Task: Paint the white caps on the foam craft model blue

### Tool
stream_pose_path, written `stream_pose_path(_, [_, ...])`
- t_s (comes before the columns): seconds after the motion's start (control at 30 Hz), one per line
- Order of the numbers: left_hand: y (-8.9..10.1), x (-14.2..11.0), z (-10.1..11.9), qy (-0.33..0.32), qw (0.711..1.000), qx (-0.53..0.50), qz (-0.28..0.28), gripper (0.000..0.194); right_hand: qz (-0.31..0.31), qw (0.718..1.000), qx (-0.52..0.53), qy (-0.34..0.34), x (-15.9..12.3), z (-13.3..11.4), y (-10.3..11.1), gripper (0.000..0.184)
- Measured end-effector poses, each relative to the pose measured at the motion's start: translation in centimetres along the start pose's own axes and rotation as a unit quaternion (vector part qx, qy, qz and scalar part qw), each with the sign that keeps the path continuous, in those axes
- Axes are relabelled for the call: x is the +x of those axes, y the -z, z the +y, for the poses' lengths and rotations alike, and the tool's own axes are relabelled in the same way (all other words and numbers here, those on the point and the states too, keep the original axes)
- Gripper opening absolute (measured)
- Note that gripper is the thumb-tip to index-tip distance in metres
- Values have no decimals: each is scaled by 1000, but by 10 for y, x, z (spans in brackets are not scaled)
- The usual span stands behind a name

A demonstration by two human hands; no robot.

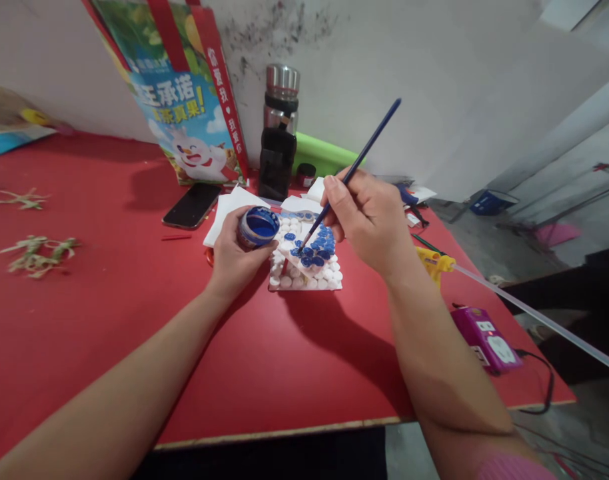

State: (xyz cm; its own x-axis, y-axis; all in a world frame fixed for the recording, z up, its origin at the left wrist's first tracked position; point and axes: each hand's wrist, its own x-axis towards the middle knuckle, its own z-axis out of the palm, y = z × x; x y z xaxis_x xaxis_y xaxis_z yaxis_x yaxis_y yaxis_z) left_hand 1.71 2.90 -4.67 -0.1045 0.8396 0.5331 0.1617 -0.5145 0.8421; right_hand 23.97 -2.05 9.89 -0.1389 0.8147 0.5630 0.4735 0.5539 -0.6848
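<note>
My left hand (pixel 237 250) is closed around a small open jar of blue paint (pixel 259 228), tilted so that the paint inside shows. Between the thumb and fingers of my right hand (pixel 367 217) is a thin paintbrush (pixel 372 141) with a dark blue handle. Its tip points down at a small model (pixel 305 281) covered in white, rounded pebble-like pieces. Many pieces on the model's sloping top are blue; those along its front are white. The brush tip appears to touch one of the blue pieces. My right fingers hide part of the model's far right side.
Behind the model stand a dark bottle (pixel 278 147), a printed bag (pixel 189 127) and a small dark jar (pixel 306 175). A phone (pixel 191 205) lies left of white paper (pixel 229 212). To the right are a yellow glue gun (pixel 436 265) and a purple power box (pixel 487 340) near the table's edge.
</note>
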Motion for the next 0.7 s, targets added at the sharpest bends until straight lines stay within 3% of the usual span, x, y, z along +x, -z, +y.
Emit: stream_pose_path(0.7, [0, 0, 0, -5, 1000, -1, -1, 65, 2, 1000, 1, 0, 0, 1, -2, 53])
